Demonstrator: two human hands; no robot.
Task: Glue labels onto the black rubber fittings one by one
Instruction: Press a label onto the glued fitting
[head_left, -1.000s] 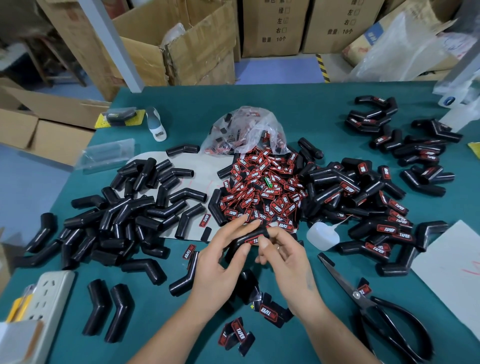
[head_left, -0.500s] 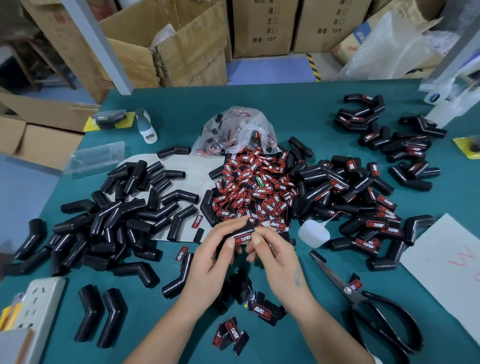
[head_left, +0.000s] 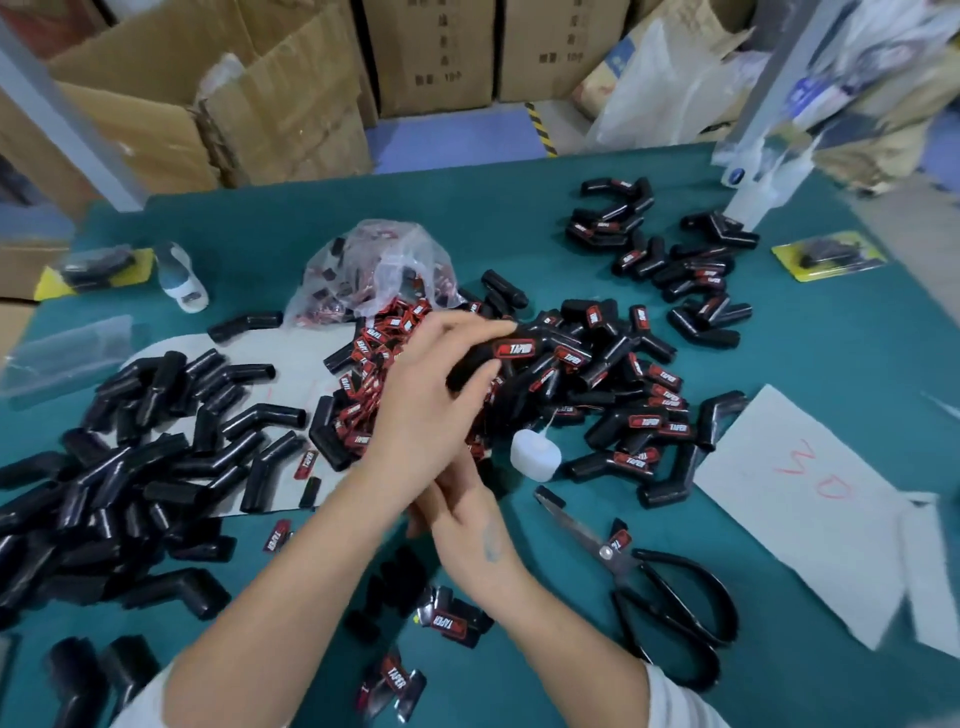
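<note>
My left hand (head_left: 431, 400) reaches forward and grips a black rubber fitting (head_left: 498, 358) that carries a red label, holding it just above the heap of labelled fittings (head_left: 628, 379). My right hand (head_left: 457, 504) lies low on the table behind it, mostly hidden under my left wrist, so its fingers are unclear. The pile of loose red labels (head_left: 371, 353) spills from a clear plastic bag (head_left: 374, 270). Unlabelled fittings (head_left: 156, 441) are heaped at the left. A small white glue bottle (head_left: 535, 457) lies just right of my hands.
Black-handled scissors (head_left: 670, 592) lie at the right front beside a white paper sheet (head_left: 810, 499). More labelled fittings (head_left: 675, 249) sit at the far right. Loose labels (head_left: 452, 621) lie near my forearms. Cardboard boxes (head_left: 291, 104) stand beyond the table's far edge.
My left hand has carried the labelled fitting forward and to the right, over the labelled heap. My right hand has let go of it and stayed low near the table.
</note>
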